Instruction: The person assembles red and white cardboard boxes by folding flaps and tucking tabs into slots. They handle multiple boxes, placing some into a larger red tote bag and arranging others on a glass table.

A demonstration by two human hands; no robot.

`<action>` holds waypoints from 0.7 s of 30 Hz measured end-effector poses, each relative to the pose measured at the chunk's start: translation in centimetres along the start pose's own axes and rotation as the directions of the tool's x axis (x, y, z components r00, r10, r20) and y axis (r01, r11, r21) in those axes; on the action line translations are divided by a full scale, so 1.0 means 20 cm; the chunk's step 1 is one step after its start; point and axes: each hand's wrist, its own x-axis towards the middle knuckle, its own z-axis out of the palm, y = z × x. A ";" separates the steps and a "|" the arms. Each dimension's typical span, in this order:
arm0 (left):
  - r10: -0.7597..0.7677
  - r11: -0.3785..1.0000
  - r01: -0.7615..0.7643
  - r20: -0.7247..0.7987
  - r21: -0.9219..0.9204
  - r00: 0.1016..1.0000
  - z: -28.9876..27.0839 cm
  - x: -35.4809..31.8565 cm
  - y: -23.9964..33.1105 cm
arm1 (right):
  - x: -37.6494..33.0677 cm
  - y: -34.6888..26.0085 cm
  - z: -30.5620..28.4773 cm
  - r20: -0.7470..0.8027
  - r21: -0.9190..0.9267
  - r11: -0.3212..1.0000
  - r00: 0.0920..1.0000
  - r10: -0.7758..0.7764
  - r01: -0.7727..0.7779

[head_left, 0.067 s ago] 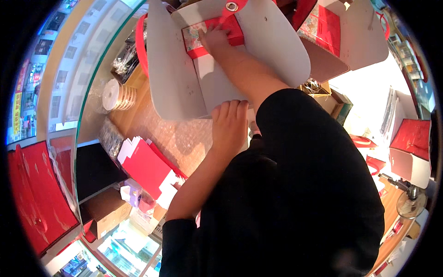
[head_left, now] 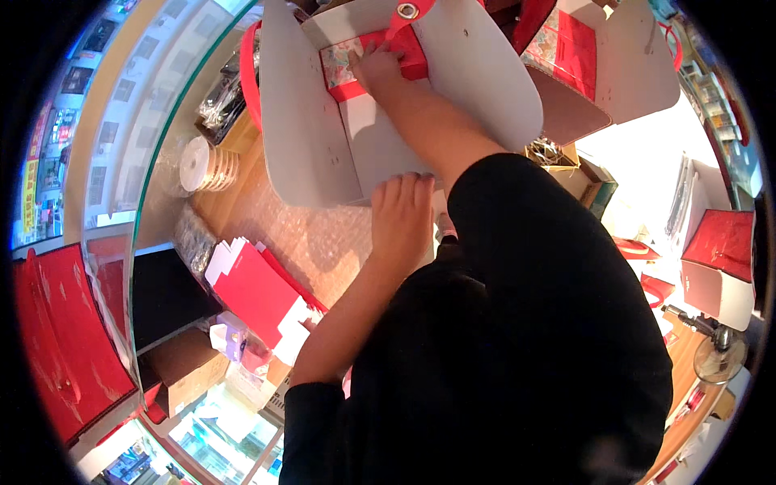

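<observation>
A large open gift box (head_left: pixel 303 137), white inside with a red ribbon handle, stands in front of me with its flaps spread. At its far end lies a smaller red box (head_left: pixel 347 90) with a patterned, floral-looking part on the left. My right hand (head_left: pixel 378 69) reaches in and rests on top of that red box, its fingers spread. My left hand (head_left: pixel 402 214) has its fingers curled over the near edge of the gift box. The left thumb is hidden. A ring-shaped metal eyelet (head_left: pixel 407 11) shows on the red ribbon near the top.
A second open gift box (head_left: pixel 626 77) with red contents stands at the right. Ribbon spools (head_left: pixel 206 165) sit left on the wooden surface. Flat red cartons (head_left: pixel 259 295) lie nearer, beside a brown cardboard box (head_left: pixel 190 368). A glass panel edge (head_left: pixel 149 174) rises at the left.
</observation>
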 end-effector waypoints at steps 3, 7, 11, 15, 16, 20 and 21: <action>-0.014 1.000 0.014 -0.031 -0.007 0.999 -0.01 0.00 0.00 | 0.03 0.01 -0.03 -0.013 -0.026 1.000 1.000 -0.014 0.014; -0.038 0.999 0.039 -0.120 0.013 0.992 -0.12 -0.06 0.07 | 0.02 0.01 0.03 -0.070 -0.021 0.998 0.996 -0.060 0.058; -0.047 0.961 0.008 -0.136 -0.275 0.990 -0.24 -0.38 0.04 | -0.02 -0.01 0.02 -0.445 0.106 0.992 0.889 0.108 -0.068; -0.498 0.867 0.487 -0.179 -0.104 0.849 -0.35 -0.89 -0.24 | -0.23 -0.07 -0.46 -0.404 0.816 0.562 0.832 0.381 0.139; -0.678 0.733 0.653 -0.267 -0.188 0.684 -0.39 -1.02 -0.28 | -0.41 -0.11 -0.60 -0.488 0.861 0.388 0.750 0.447 0.329; -0.779 0.492 0.870 -0.465 -0.036 0.422 -0.44 -1.57 -0.50 | -1.15 -0.28 -0.71 -0.652 0.672 0.028 0.573 0.497 0.740; -0.800 0.461 0.886 -0.453 -0.043 0.394 -0.44 -1.64 -0.54 | -1.27 -0.37 -0.61 -0.693 0.558 -0.338 0.650 0.312 0.758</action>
